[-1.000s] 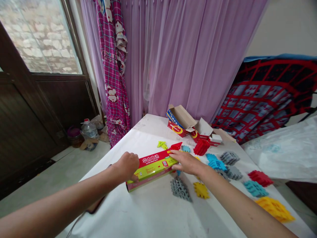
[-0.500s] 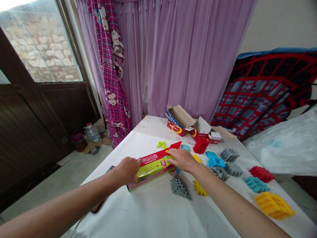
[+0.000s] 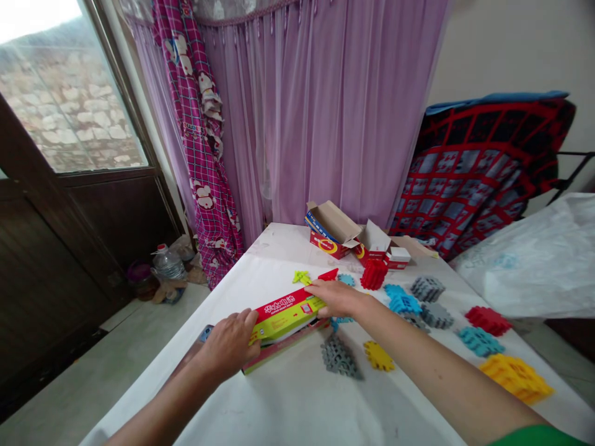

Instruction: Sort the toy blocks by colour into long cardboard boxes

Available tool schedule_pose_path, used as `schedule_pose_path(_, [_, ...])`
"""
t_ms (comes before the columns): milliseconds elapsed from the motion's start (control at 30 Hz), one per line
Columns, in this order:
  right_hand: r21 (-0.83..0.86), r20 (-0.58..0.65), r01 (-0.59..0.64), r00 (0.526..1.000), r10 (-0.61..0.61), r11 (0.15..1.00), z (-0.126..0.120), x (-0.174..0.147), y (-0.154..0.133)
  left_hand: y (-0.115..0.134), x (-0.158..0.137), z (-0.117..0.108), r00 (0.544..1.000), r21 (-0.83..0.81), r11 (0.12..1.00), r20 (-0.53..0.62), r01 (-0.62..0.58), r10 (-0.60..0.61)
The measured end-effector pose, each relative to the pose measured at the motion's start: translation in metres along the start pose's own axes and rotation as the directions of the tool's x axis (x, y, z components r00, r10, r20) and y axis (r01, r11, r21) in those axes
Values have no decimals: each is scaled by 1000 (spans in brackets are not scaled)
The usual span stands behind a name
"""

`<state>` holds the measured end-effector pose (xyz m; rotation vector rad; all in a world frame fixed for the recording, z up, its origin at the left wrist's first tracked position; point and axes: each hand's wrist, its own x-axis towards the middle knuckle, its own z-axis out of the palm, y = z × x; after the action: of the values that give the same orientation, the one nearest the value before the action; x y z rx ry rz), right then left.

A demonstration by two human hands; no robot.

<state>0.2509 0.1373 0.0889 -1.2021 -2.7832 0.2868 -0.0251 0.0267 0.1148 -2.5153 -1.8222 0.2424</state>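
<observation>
A red and yellow-green battery box (image 3: 281,316) lies slantwise on the white table, its lid lifted a little so that a gap shows along the near side. My left hand (image 3: 232,344) grips the left end of the lid. At the right end, my right hand (image 3: 338,298) has its fingers closed over the lid's edge. Close to the right hand lie a grey block of gear-shaped plastic pieces (image 3: 341,357), a yellow gear piece (image 3: 379,355) and a small lime-green piece (image 3: 302,277). What is inside the box cannot be made out.
Blue (image 3: 403,301), red (image 3: 373,274), teal (image 3: 480,341) and yellow (image 3: 518,376) gear stacks are spread over the table's right side. Open cardboard boxes (image 3: 328,243) stand at the back. A phone (image 3: 206,333) lies beside my left forearm. Purple curtains (image 3: 344,124) hang behind.
The box's lid has risen on the near side, opening a gap. My left hand has turned and shifted slightly down and left. The view has tilted a little upward.
</observation>
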Motion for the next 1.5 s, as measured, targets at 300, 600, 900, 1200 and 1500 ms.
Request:
schedule_pose_path(300, [201, -169, -117, 974, 153, 972, 17, -31, 8, -36, -24, 59, 931, -419, 905, -297, 72, -211])
schedule_pose_path(600, [714, -370, -103, 785, 497, 693, 52, -42, 17, -37, -52, 106, 844, -774, 633, -330, 15, -423])
schedule_pose_path(900, [863, -323, 1, 770, 551, 505, 33, -36, 15, -35, -30, 68, 711, -779, 623, -399, 71, -579])
schedule_pose_path(1200, [775, -414, 9, 762, 498, 631, 16, 34, 29, -40, -7, 41, 670, -842, 508, -273, 181, -690])
schedule_pose_path(1500, [730, -324, -122, 805, 497, 673, 42, 49, 39, -49, -2, 55, 649, -705, 565, -195, 428, -735])
